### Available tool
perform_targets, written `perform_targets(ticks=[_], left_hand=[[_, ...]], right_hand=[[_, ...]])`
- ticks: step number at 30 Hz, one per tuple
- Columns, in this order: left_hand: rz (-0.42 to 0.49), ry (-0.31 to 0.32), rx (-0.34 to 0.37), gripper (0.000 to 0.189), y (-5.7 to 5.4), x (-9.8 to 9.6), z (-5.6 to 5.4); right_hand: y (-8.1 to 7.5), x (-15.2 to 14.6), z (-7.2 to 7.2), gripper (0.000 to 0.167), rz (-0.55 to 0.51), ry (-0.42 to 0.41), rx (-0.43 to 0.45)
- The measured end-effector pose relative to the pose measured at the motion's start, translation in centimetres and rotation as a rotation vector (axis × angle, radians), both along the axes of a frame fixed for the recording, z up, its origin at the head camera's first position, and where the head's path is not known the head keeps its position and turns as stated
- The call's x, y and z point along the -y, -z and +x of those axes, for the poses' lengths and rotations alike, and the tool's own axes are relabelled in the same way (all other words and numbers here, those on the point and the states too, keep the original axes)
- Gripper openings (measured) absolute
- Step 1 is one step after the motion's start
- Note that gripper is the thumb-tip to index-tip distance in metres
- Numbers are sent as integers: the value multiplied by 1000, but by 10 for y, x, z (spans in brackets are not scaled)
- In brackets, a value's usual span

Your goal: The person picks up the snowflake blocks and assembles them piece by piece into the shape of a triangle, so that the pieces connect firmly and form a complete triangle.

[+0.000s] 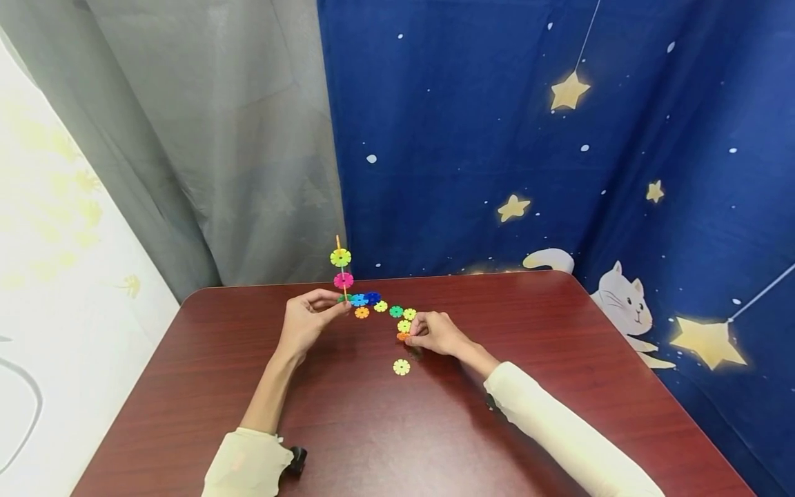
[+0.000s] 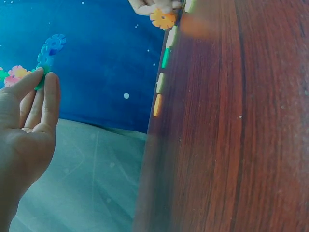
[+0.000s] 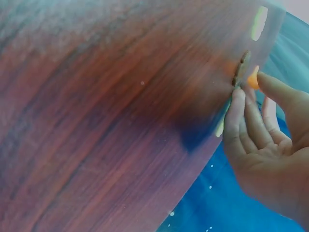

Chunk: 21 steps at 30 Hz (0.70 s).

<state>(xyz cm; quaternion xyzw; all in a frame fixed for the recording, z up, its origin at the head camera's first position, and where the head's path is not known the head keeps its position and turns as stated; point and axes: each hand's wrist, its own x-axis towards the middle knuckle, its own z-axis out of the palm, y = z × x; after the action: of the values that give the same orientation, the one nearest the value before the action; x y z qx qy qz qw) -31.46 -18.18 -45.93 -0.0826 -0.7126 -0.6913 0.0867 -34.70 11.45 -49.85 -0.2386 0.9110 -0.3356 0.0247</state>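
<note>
My left hand [image 1: 306,322] pinches the green disc [image 2: 43,79] of a joined chain of notched plastic flower discs. From it an upright column rises with a pink disc [image 1: 344,280], a yellow disc [image 1: 340,257] and an edge-on orange piece at the top. A light blue disc [image 1: 359,300] and a dark blue disc [image 1: 373,298] extend sideways to the right. My right hand [image 1: 439,334] holds an orange disc [image 1: 403,337] between thumb and fingers, low over the table; it shows face-on as an orange disc [image 2: 162,18] in the left wrist view.
Loose discs lie on the reddish-brown table [image 1: 348,414]: an orange one [image 1: 362,313], a green one [image 1: 396,312] and several yellow ones, the nearest yellow disc [image 1: 401,367] in front. A brownish disc [image 3: 241,70] lies by the right fingertips. Curtains [image 1: 435,138] hang behind.
</note>
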Motion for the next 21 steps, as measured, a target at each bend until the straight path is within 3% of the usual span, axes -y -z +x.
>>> perform_targets(ticks=[4, 8, 11, 15, 21], left_hand=[[11, 15, 14, 27, -2, 0, 1], [-10, 15, 8, 26, -16, -3, 12], [-32, -3, -10, 28, -14, -2, 11], [-41, -28, -22, 31, 0, 1, 2], [-41, -45, -24, 30, 0, 2, 2]], right_hand=[[-5, 1, -1, 19, -120, -14, 15], [-15, 3, -3, 23, -223, -28, 34], [-23, 5, -5, 23, -304, -24, 64], [-35, 9, -7, 23, -386, -9, 102], [-52, 14, -8, 28, -411, -5, 93]])
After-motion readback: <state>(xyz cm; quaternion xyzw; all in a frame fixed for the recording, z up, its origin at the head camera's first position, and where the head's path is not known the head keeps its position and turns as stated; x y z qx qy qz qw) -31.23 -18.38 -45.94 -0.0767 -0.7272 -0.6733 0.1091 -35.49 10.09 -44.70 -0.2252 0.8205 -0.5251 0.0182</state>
